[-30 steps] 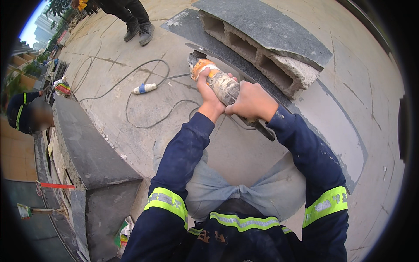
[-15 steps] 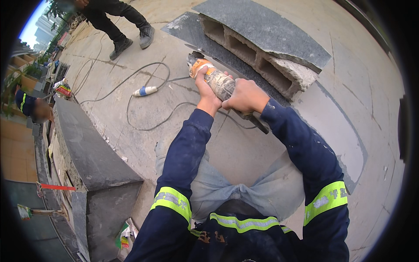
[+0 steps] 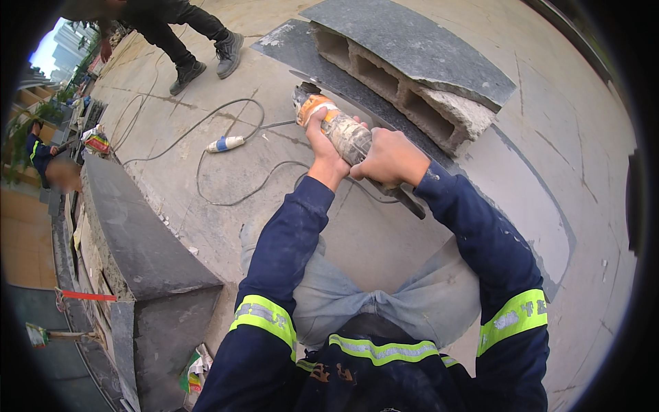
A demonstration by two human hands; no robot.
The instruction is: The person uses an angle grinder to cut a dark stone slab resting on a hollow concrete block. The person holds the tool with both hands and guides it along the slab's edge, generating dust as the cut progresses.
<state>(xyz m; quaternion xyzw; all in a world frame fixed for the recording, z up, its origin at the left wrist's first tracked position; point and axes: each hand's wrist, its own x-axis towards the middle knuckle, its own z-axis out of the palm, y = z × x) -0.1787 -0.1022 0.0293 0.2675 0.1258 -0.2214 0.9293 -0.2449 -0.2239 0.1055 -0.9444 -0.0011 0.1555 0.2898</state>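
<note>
Both hands hold a dusty orange and grey angle grinder (image 3: pixel 348 138) in front of me, its head tilted to the upper left. My left hand (image 3: pixel 325 152) is wrapped round the body behind the orange part. Farther back, my right hand (image 3: pixel 392 161) is closed on the grinder's rear end. Below it a black bar-like part (image 3: pixel 410 204) sticks out. Just beyond the tool lies a dark stone slab (image 3: pixel 292 49). On that slab rests a hollow concrete block (image 3: pixel 376 77), with another grey slab (image 3: pixel 412 49) on top.
A grey cable with a white and blue connector (image 3: pixel 226 143) loops over the concrete floor. A co-worker's shoes (image 3: pixel 229 55) stand at the upper left. Stone-clad blocks (image 3: pixel 141 226) line the left, where another person (image 3: pixel 42 154) is bent over. A light patch (image 3: pixel 519 196) marks the right floor.
My hands stay on the grinder, nearly still. The standing co-worker has leaned, and a lowered hand now shows. The person at the far left has shifted, with an arm now visible.
</note>
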